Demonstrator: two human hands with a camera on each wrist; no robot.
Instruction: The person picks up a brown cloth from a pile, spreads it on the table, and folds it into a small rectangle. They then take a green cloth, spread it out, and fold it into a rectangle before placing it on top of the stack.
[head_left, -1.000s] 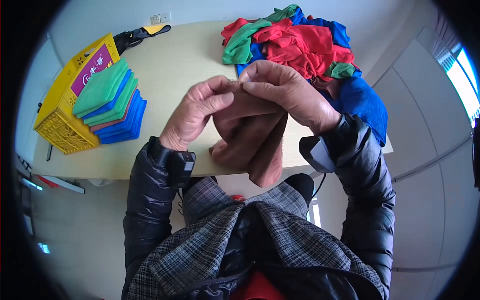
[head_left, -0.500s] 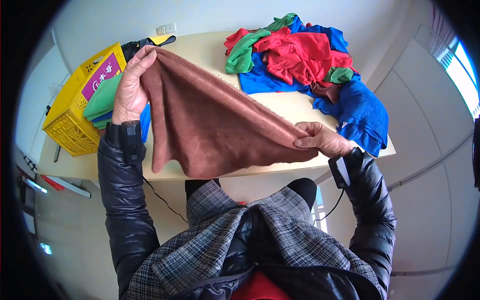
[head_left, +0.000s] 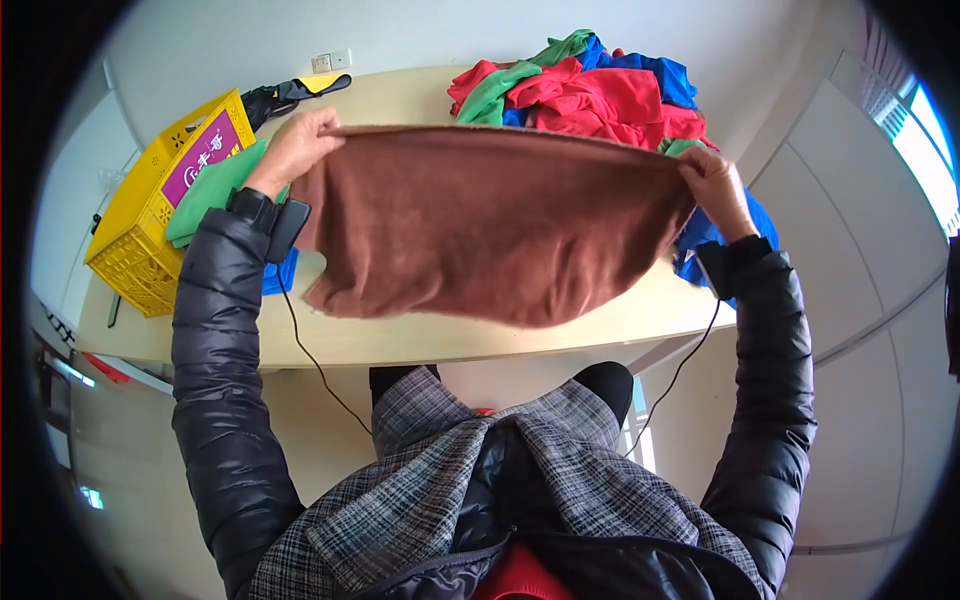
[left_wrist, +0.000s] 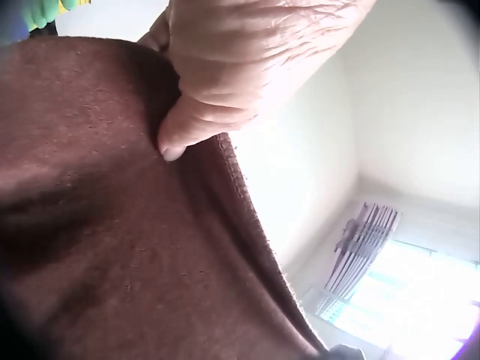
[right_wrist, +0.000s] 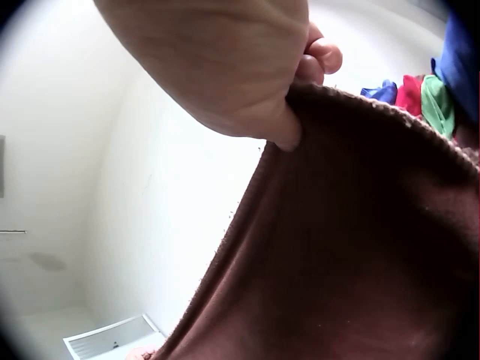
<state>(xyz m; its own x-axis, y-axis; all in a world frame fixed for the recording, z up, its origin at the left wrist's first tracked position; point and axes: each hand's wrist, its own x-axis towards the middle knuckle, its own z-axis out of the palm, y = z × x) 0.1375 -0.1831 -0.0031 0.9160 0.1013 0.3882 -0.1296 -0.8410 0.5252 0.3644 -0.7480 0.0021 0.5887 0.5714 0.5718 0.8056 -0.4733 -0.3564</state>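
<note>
A brown cloth is stretched wide between both hands, its top edge nearly straight and its lower part hanging in soft folds over the table. My left hand pinches its upper left corner, and in the left wrist view the thumb lies on the cloth's face near the stitched edge. At the upper right corner my right hand pinches the cloth between thumb and curled fingers. The right wrist view shows that thumb pressed against the hem.
A heap of red, green and blue cloths lies at the back right of the table. At the left stand a yellow crate and folded cloths, partly hidden by the left arm. A black and yellow item lies behind.
From bunched between close hands, the brown cloth has been spread out wide. The hands have moved apart, and the right hand has risen to about the left hand's level.
</note>
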